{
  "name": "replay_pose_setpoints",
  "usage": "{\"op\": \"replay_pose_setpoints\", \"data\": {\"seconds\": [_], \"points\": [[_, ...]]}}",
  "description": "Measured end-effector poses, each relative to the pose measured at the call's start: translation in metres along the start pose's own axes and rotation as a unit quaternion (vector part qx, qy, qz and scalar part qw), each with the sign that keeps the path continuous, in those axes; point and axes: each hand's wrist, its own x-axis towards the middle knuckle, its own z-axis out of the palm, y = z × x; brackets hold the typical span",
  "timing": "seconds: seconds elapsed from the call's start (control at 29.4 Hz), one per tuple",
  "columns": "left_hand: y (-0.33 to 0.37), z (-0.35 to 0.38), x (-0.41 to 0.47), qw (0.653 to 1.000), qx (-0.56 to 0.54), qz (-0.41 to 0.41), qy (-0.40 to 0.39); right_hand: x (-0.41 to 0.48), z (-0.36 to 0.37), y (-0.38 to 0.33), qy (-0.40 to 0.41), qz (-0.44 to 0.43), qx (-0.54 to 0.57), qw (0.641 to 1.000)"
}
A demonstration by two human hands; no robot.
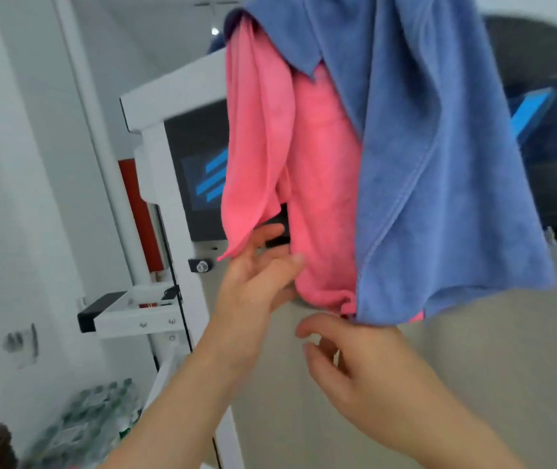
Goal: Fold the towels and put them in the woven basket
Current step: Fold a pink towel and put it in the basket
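Observation:
A pink towel (317, 170) and a blue towel (439, 157) hang together from above the frame, the blue one draped over the pink one on the right. My left hand (257, 275) reaches up with its fingers spread, touching the pink towel's lower left edge. My right hand (348, 353) is just under the bottom hems of both towels, fingers loosely curled and holding nothing. What the towels hang from is out of view. No woven basket is in view.
A white cabinet (169, 106) with a dark screen (199, 170) stands behind the towels. A small white shelf (128, 316) sticks out at its left. Packed bottles (94, 421) lie at the lower left. A dark chair (554, 137) is at the right on the beige floor (473, 384).

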Motion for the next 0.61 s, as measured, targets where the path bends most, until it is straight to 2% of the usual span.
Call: {"op": "replay_pose_setpoints", "data": {"seconds": [0.07, 0.1, 0.17, 0.24, 0.34, 0.51, 0.61], "points": [[0.012, 0.004, 0.003, 0.999, 0.011, -0.006, 0.032, 0.000, -0.022, -0.015, -0.053, -0.042, 0.008, 0.998], [0.019, 0.007, 0.006, 0.999, 0.019, -0.005, 0.048, 0.003, -0.037, -0.025, -0.048, -0.063, 0.018, 0.997], [0.037, 0.012, 0.012, 0.992, 0.057, 0.000, 0.113, 0.018, -0.067, -0.042, 0.042, -0.112, 0.021, 0.993], [0.053, 0.014, 0.013, 0.973, 0.154, 0.044, 0.168, 0.040, -0.091, -0.050, 0.133, -0.130, 0.025, 0.982], [0.070, 0.015, 0.009, 0.935, 0.301, 0.130, 0.139, 0.077, -0.111, -0.051, 0.216, -0.132, -0.029, 0.967], [0.094, 0.016, -0.006, 0.810, 0.518, 0.237, 0.139, 0.128, -0.122, -0.026, 0.241, -0.113, -0.262, 0.928], [0.109, 0.026, -0.015, 0.716, 0.571, 0.367, 0.161, 0.145, -0.138, -0.019, 0.199, -0.087, -0.304, 0.927]]}}
